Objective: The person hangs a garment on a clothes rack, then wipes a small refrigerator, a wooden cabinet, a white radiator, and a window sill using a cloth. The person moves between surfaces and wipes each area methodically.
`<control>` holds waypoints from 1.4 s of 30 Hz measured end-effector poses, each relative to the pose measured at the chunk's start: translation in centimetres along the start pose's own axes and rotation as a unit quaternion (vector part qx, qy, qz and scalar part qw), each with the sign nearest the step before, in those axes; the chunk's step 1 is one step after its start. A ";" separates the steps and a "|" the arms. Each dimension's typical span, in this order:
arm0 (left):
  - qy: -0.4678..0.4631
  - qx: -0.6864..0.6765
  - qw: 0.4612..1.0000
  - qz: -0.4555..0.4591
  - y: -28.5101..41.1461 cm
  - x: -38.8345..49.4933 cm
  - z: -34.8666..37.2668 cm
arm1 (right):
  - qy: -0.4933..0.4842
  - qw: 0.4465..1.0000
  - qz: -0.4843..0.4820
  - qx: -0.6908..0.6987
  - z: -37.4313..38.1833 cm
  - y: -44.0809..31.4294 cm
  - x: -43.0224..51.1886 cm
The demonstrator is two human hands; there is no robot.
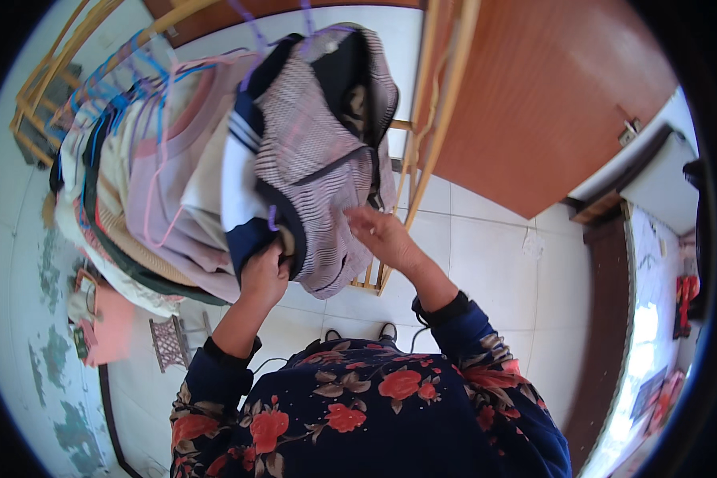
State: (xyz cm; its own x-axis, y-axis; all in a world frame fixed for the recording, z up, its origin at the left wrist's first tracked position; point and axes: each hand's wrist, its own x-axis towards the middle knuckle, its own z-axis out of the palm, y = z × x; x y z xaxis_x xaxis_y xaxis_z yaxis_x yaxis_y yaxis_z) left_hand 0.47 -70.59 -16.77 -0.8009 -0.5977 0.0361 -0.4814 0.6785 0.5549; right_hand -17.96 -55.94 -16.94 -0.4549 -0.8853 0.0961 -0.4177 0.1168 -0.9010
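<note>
A striped and checked pinkish-grey vest with dark trim (310, 143) hangs on a purple hanger (250, 36) at the near end of a wooden rack. My left hand (266, 275) grips the dark-trimmed edge of the vest at its lower left. Just right of the vest's front, my right hand (382, 236) is raised with its fingers apart; whether a fingertip touches the cloth is unclear. Behind the vest hang a navy and white garment (239, 179), a pale pink top (161, 179) and several more clothes, with an unused-looking pink hanger (162, 173) among them.
The wooden rack (442, 113) stands before me, near a reddish-brown door (549, 89). At lower left are a pink container (110, 322) and a small folding stool (170, 343). A bed or covered table edge (624, 299) runs along the right. My shoes stand on the tiled floor (490, 251).
</note>
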 end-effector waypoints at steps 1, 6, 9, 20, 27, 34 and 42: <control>-0.003 0.068 0.998 0.009 0.1 0.2 -0.1 | 0.004 0.997 0.073 -0.003 0.2 1.3 -1.7; -0.084 0.067 0.994 -0.012 1.4 0.9 -2.0 | 0.034 0.991 0.090 0.091 3.4 5.7 -10.7; -0.350 -0.152 0.924 0.002 3.0 0.6 -8.3 | 0.055 0.962 0.242 0.112 1.9 7.8 -16.3; 0.243 0.069 0.957 0.144 7.2 9.1 -14.7 | 0.044 0.994 0.080 0.067 -3.5 -2.3 -9.3; 0.181 -0.310 0.933 0.020 5.2 8.6 -8.7 | 0.115 0.983 -0.126 -0.064 -2.5 -11.8 -0.8; 0.259 -0.458 0.847 -0.075 4.6 6.7 -10.3 | 0.160 0.977 -0.102 -0.093 1.6 -14.3 4.5; 0.193 -0.189 0.963 -0.012 3.2 6.6 -8.2 | 0.184 0.967 -0.135 -0.111 3.0 -12.9 3.8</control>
State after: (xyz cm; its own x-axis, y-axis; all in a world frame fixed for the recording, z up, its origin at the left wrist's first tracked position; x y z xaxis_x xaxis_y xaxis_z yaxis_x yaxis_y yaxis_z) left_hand -3.47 -75.85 -7.94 -0.5640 -0.7750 0.2851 -0.2758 0.5022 0.8196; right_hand -11.95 -62.14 -6.25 -0.5375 -0.6824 0.4954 -0.7001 0.0336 -0.7133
